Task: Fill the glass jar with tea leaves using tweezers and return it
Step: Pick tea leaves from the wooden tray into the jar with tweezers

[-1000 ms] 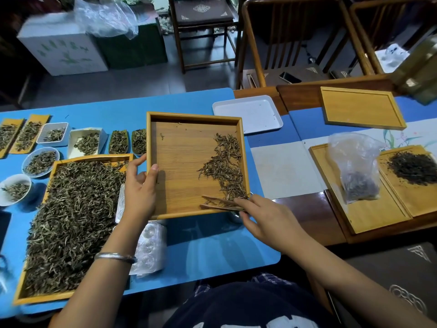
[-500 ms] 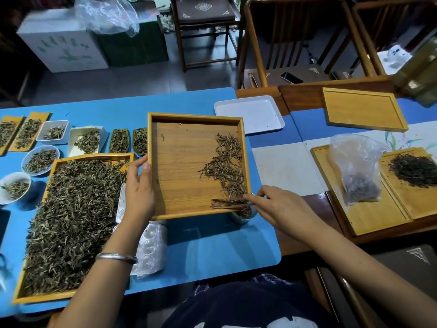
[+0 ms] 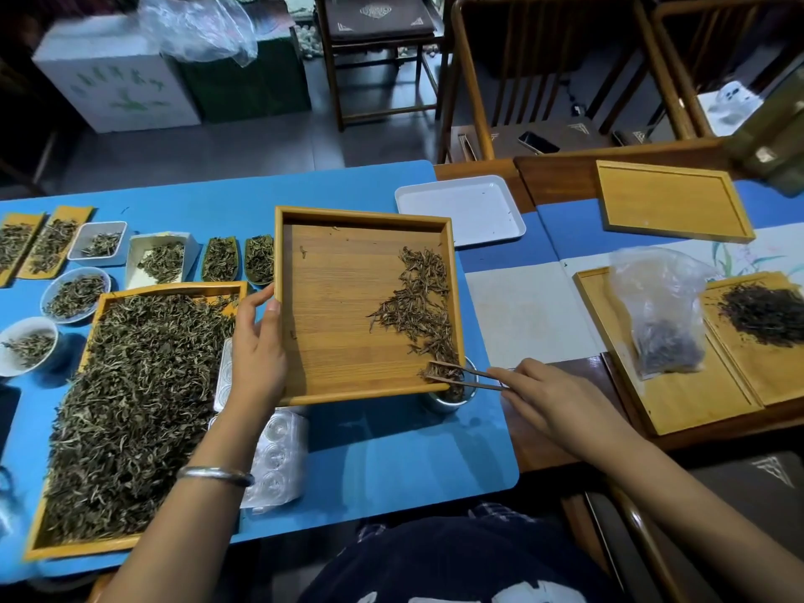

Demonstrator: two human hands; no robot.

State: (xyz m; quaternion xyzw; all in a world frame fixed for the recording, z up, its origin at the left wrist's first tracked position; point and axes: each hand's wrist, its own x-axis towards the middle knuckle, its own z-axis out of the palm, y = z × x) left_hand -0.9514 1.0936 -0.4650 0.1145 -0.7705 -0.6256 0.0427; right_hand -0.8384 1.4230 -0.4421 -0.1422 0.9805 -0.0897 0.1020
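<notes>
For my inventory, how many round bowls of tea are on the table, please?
2, both far left: far bowl beside the full tray, near bowl closer to the person; more may lie off-frame.

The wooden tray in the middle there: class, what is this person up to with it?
The left hand holds the wooden tray by its left edge, with its near right corner over a small glass jar. The right hand holds tweezers, tips at the tea leaves piled by that corner. The jar already has leaves in it; how full is hidden by the tray.
</notes>
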